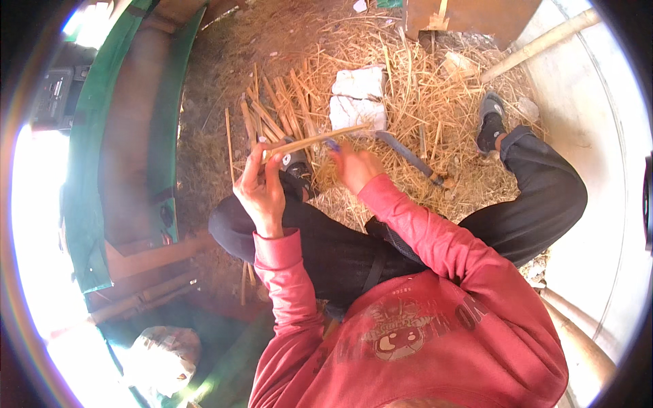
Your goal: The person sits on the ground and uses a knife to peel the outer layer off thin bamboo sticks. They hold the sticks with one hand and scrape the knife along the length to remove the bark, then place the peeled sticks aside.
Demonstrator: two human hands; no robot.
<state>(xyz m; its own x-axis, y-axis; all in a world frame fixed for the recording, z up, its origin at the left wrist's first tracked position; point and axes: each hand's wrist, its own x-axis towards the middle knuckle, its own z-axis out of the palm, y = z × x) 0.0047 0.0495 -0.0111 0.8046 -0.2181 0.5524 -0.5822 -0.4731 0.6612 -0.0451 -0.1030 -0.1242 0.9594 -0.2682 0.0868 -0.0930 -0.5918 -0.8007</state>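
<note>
A thin, pale bamboo strip (314, 141) slants across in front of me, its right end higher. My left hand (261, 182) pinches the strip near its left end, between thumb and fingers. Just under the strip's right half, my right hand (358, 168) is closed around a small blue tool (332, 144). Most of that tool is hidden by the fingers and the strip, so its exact kind does not show. Behind the strip lies a whitish stone block (357, 95) with a dark crack across it.
Cut bamboo strips (279, 109) lie in a pile beyond my left hand. A dark curved blade (408, 155) rests on straw shavings (435, 88) right of the stone. My legs bend around the work spot. A bamboo pole (544, 44) leans at the right; green sheeting (115, 136) hangs left.
</note>
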